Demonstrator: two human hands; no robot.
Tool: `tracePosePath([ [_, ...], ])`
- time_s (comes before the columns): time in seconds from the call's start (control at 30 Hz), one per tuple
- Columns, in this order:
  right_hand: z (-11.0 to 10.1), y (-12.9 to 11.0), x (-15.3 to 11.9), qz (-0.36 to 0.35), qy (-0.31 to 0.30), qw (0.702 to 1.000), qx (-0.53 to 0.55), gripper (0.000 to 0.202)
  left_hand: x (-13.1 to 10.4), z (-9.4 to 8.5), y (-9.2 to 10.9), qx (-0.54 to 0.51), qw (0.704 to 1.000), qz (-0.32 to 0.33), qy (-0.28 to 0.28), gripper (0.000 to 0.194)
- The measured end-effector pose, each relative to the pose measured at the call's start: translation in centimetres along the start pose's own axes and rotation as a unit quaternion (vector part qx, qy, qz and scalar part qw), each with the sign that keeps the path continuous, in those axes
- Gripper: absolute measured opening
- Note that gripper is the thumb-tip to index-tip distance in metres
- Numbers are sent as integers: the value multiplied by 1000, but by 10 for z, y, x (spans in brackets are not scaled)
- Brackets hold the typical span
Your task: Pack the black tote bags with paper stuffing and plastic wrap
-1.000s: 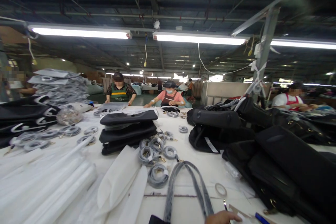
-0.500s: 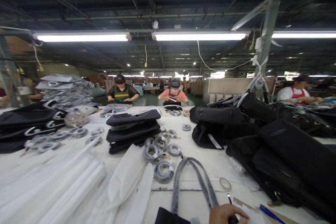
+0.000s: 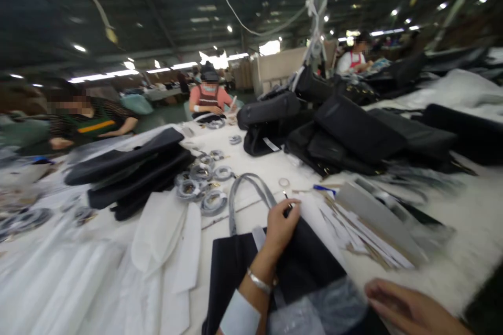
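Observation:
A black tote bag (image 3: 245,254) lies flat in front of me, its upright handle (image 3: 232,204) covered in clear wrap. My left hand (image 3: 283,222) is on the bag's top edge, its fingers curled around a black part there. A thin black strip with a bright end (image 3: 286,195) sticks out past those fingers. Crumpled clear plastic (image 3: 326,303) covers the lower part of the bag. To the right of it, my right hand (image 3: 408,306) is held with its fingers stretched out; nothing shows in it. The left forearm hides some of the bag.
Wrapped strap coils (image 3: 214,202) and white foam sheets (image 3: 157,230) lie to the left, before stacked black bags (image 3: 129,172). More black bags (image 3: 357,125) are piled at the right. A blue pen-like item (image 3: 324,188) and cardboard strips (image 3: 365,230) lie nearer. Co-workers (image 3: 208,97) sit across the table.
My view has turned down and to the right. The bag body, my left forearm and my right hand have come into sight; the left hand remains near the thin black strip.

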State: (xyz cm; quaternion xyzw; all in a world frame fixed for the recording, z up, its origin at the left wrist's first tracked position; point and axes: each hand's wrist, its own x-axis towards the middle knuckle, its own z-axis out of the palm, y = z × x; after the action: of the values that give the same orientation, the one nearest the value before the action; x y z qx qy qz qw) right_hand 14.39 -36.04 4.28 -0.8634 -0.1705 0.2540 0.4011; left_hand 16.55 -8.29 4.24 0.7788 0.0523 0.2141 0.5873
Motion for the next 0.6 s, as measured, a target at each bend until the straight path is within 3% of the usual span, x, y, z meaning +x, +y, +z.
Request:
tracePosePath([
  [0.17,3,6,-12,-38,-8,997,65,52,7,1,-10,30,999,11,-6,21],
  [0.37,14,13,-7,-52,-51,992,107,49,5,0,-7,45,999,19,-8,22],
  [0.5,15,10,-3,30,-124,979,162,54,5,1,-7,40,999,13,-1,21],
  [0.6,14,1,-4,84,-158,950,256,52,6,1,-8,36,999,9,7,21],
])
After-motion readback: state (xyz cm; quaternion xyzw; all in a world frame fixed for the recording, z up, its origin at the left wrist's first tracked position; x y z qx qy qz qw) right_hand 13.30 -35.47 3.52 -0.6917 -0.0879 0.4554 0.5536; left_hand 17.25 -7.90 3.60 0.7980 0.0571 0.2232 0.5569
